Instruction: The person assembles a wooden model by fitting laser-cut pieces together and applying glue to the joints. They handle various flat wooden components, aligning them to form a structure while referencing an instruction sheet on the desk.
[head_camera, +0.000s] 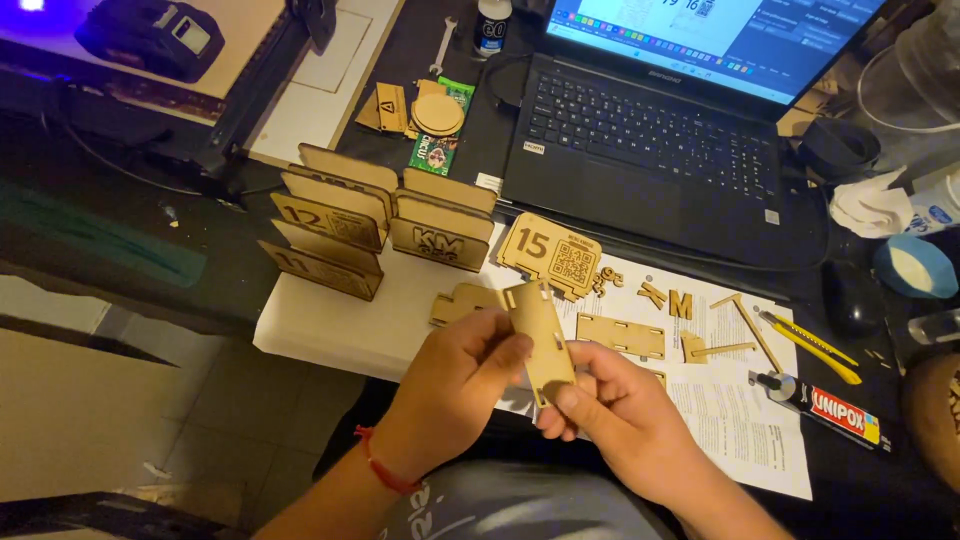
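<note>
Gripped between both hands, a thin wooden panel (539, 337) with small slots and notched ends is held tilted above the near edge of the work surface, over the person's lap. The left hand (458, 385) is closed on the panel's left long edge, thumb on the face and fingers behind; the right hand (612, 405) is pinching its lower end, thumb pressed on the near corner. A red string band (383, 466) is worn on the left wrist. Just beyond the hands, a white sheet (330, 320) and a printed paper (740, 420) are spread to the table's near edge, and loose flat pieces are scattered on them: a slotted strip (620, 337), a tabbed piece (458, 302) partly hidden behind the held panel, and a square plaque with a numeral and a code pattern (551, 255). To the far left, a cluster of upright wooden stands (375, 220) is ranged close together. To the right, a yellow utility knife (810, 345) and a glue tube (825, 408) are laid near the paper's right edge, with a computer mouse (846, 297) beyond them. An open laptop (660, 140) is set along the far side. Open room is found mainly on the bare white sheet at the near left, between the stands and the table edge.
</note>
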